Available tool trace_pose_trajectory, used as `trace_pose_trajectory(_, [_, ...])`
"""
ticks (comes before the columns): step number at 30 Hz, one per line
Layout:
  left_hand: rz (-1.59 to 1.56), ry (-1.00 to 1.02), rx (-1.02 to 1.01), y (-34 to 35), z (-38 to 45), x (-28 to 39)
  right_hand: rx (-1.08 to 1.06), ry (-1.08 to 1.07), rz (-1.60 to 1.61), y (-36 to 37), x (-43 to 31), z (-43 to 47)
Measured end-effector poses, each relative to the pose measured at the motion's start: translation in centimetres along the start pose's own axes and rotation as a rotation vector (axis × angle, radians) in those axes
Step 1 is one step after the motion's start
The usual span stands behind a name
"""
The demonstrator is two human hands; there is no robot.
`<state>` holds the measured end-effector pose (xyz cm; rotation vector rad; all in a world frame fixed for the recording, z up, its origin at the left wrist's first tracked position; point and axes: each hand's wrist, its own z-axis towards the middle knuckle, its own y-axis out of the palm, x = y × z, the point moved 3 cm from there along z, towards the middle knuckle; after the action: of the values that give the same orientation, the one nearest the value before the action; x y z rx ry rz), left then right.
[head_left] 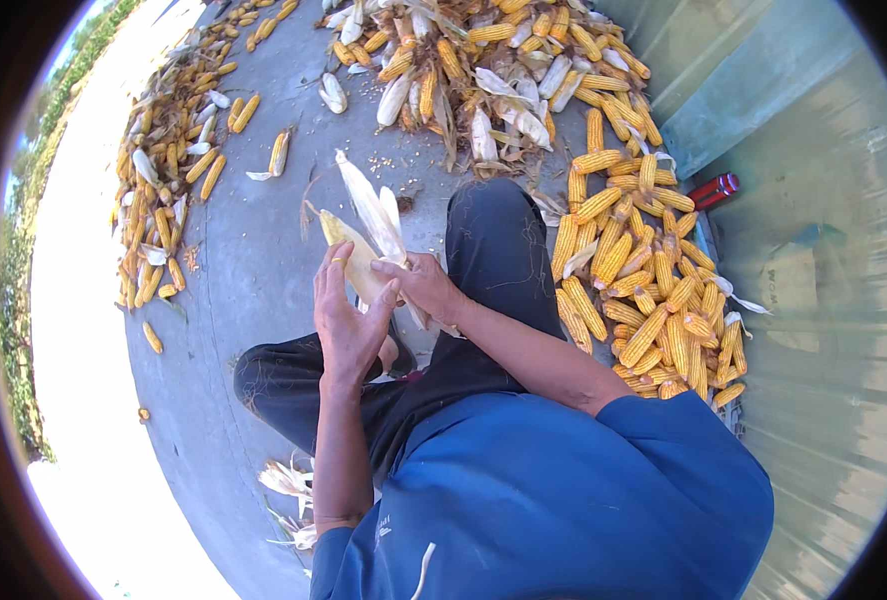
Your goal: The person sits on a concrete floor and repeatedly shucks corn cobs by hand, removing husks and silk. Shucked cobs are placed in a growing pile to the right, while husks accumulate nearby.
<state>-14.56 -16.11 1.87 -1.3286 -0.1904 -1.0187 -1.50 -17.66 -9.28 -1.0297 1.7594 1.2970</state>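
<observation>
Above my lap I have an ear of corn still in pale husk, its tip pointing up and left. Some husk leaves are peeled away and stand out from it. My right hand grips the ear near its base, where the leaves gather. My left hand lies along the other side, fingers and thumb around the husk; a ring is on one finger. Kernels inside are hidden by the husk.
Husked yellow cobs are heaped at my right against a translucent corrugated wall. Ahead is a mixed pile of husked and unhusked corn; another corn pile runs along the left. A red cylindrical object lies by the wall. Loose husks lie lower left.
</observation>
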Motion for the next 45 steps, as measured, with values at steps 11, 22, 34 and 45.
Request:
trace_pose_trajectory(11, [-0.098,-0.318,0.123,2.6,-3.3,-3.7,-0.115,0.069,0.111,1.9,1.7,0.5])
trace_pose_trajectory(22, [-0.027,-0.318,1.070,-17.2,-12.7,-4.5,-0.071,0.241,-0.294,3.3,3.8,2.1])
trace_pose_trajectory(34, [0.229,-1.580,1.104,-10.8,-57.9,-23.1,-0.287,0.158,-0.596,5.5,6.8,1.0])
trace_pose_trajectory(45, [-0.649,-1.311,0.092,3.1,-44.1,-13.8,-0.232,0.067,-0.639,2.4,6.0,1.5])
